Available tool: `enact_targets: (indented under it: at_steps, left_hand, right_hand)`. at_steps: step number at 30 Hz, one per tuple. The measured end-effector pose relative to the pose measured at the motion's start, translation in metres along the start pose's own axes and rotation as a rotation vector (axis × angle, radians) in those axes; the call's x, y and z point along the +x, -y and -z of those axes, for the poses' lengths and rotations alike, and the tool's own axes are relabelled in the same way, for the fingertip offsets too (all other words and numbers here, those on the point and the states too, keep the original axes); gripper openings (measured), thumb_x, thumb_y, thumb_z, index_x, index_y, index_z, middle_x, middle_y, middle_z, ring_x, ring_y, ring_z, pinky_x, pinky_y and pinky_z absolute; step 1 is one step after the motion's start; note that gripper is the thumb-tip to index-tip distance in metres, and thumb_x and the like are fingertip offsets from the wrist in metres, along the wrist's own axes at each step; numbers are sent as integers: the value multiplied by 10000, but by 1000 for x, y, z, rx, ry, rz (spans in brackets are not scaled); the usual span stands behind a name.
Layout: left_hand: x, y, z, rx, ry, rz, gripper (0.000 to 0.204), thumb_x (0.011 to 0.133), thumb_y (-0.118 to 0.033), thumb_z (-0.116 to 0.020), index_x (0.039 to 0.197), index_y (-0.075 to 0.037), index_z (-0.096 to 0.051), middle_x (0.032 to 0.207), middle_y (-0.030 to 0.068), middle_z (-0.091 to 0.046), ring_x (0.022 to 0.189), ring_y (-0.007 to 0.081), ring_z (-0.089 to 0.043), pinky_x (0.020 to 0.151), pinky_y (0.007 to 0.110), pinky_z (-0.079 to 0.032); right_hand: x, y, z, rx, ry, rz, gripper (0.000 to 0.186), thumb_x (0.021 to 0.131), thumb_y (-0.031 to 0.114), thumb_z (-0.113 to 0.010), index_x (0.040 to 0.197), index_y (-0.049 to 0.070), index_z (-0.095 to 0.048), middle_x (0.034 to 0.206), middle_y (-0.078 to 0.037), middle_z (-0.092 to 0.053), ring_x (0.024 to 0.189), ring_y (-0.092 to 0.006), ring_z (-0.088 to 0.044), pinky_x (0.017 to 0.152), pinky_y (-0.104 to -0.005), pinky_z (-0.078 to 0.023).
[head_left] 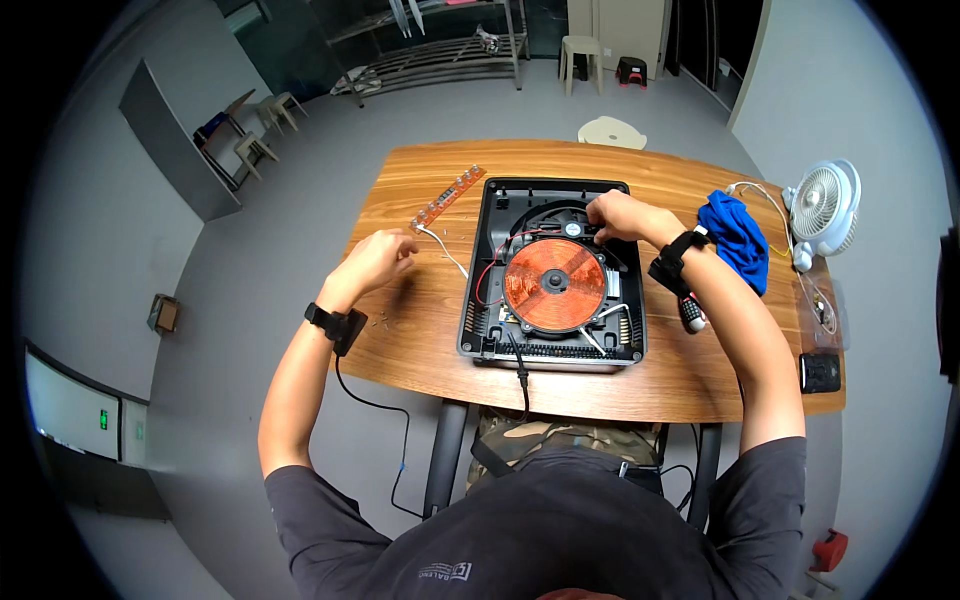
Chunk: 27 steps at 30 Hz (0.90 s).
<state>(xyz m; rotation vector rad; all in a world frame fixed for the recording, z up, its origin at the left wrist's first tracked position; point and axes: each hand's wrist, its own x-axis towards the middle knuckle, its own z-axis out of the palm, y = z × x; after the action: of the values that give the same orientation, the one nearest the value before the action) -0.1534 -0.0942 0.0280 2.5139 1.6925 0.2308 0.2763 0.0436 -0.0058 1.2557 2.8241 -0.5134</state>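
An opened black appliance housing [470, 300] lies on the wooden table, with a round copper coil [555, 285], red wires and a dark fan under its upper part. My right hand [620, 215] reaches into the upper right of the housing, fingers bent at the fan area; what they grip, if anything, is hidden. My left hand [385, 255] hovers over the wood left of the housing, fingers loosely curved and apart, holding nothing visible. Near it, a narrow orange circuit board [447, 197] with a white cable lies diagonally. A black power cord [522, 380] hangs from the housing's front.
On the table's [400, 170] right are a blue cloth [733, 240], a white fan [823, 205], a handheld tool [692, 315], a clear tray with cables and a black device [820, 372]. Small screws lie at left. Stools [580, 55] and a metal rack stand beyond.
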Motion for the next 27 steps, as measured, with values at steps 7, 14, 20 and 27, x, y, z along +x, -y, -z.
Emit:
enact_targets:
  at_steps: [7,14,20,27]
  left_hand:
    - [-29,34,-15,12,87,123,198,867,-119,-720,1036,-19,-736,988,153,-744,952,331,-707,842,420,-568]
    - [-33,29,-23,4,77,77,199,850,-100,-718,1028,-12,-737,977,165,-741,913,336,-707,809,414,-568]
    - [-23,29,-23,-24,95,89,201,848,-93,-719,1035,-20,-738,990,164,-741,911,338,-706,815,416,-568]
    - [-11,24,-23,26,48,91,184,845,-81,-719,1017,-19,-740,975,173,-741,912,349,-706,816,426,-568]
  right_hand:
    - [-5,1,-4,23,-23,17,327,797,139,-834,1057,-21,-717,1041,-211,-733,1006,-348,-704,864,-396,-566]
    - [-14,-6,-4,16,-48,73,383,848,151,-787,1174,-33,-709,1070,-245,-724,999,-371,-700,893,-395,-560]
    - [-26,-6,0,62,-188,142,397,865,119,-756,1223,-34,-681,1067,-250,-715,980,-388,-694,878,-414,-558]
    - [-96,0,30,-88,-270,-177,252,905,235,-711,988,0,-671,946,-206,-724,936,-403,-690,800,-469,-558]
